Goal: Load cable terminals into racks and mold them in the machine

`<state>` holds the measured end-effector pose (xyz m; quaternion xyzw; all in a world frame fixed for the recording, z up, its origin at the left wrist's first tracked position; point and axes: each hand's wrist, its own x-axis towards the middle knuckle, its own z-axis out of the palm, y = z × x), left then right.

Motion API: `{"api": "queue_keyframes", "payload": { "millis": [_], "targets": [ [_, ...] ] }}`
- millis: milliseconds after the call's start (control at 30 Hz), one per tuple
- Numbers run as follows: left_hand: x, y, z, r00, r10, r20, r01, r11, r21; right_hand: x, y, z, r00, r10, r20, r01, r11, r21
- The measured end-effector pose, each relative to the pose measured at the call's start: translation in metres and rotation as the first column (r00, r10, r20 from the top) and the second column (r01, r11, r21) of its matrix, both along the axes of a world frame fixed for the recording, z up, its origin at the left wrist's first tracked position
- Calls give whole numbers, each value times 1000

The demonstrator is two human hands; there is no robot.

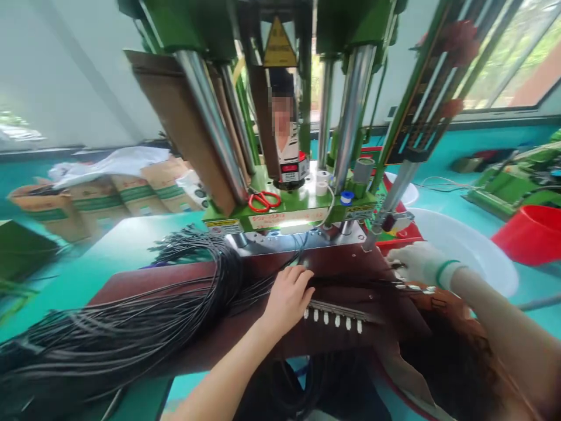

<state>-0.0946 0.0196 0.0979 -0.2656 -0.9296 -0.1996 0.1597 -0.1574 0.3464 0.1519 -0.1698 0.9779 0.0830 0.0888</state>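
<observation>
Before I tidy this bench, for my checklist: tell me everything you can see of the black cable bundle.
The bundle of black cables is a long, loose hank of thin, plastic-looking strands, bent over in a loop near the press and fanning off the left edge. It lies across a dark red board, and its strands narrow rightward beneath the bare left hand toward the white-gloved right hand.

Black wire bundle cut off at left edge, co-worker partly hidden behind a brown board

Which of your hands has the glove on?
The right hand is the gloved one: it wears a white glove with a green band at the wrist. The left hand is bare.
</observation>
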Motion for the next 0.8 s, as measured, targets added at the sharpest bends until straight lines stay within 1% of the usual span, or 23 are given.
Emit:
{"api": "queue_keyframes", "payload": {
  "millis": [67,100,133,167,233,300,333,400,433,533,633,700,800],
  "targets": [
    [9,-38,4,994,101,-34,-98,993,62,1,-17,-5,998,24,55,-32,987,158],
    [14,-59,5,985,166,-45,-162,984,73,1,-27,-7,997,30,75,-46,972,229],
    [18,-82,6,972,232,-48,-229,971,66,0,-37,-9,995,37,91,-61,960,273],
    [23,-105,6,955,295,-38,-294,955,34,-2,-48,-11,992,54,110,-84,956,283],
    [33,-147,5,914,405,8,-404,911,-82,-7,-71,-16,982,117,147,-151,958,244],
    [44,-180,1,866,495,61,-471,852,-226,-14,-93,-21,966,196,166,-225,958,176],
    [49,-190,0,846,527,81,-486,824,-290,-17,-103,-23,956,241,167,-264,956,130],
    [56,-200,-2,826,556,92,-485,785,-385,-23,-123,-29,930,329,161,-338,941,28],
    [57,-199,-2,831,550,86,-472,779,-413,-26,-132,-31,915,368,163,-369,929,-24],
    [50,-188,1,877,476,70,-399,801,-447,-29,-157,-36,864,468,185,-445,883,-151],
    [39,-178,6,913,402,65,-335,832,-443,-29,-177,-39,839,518,168,-489,852,-185],
    [34,-178,8,929,367,49,-314,850,-422,-29,-186,-43,850,511,132,-486,855,-181],
    [32,-184,13,934,358,15,-330,876,-353,-33,-191,-50,869,490,62,-479,867,-140]
  ]
}}
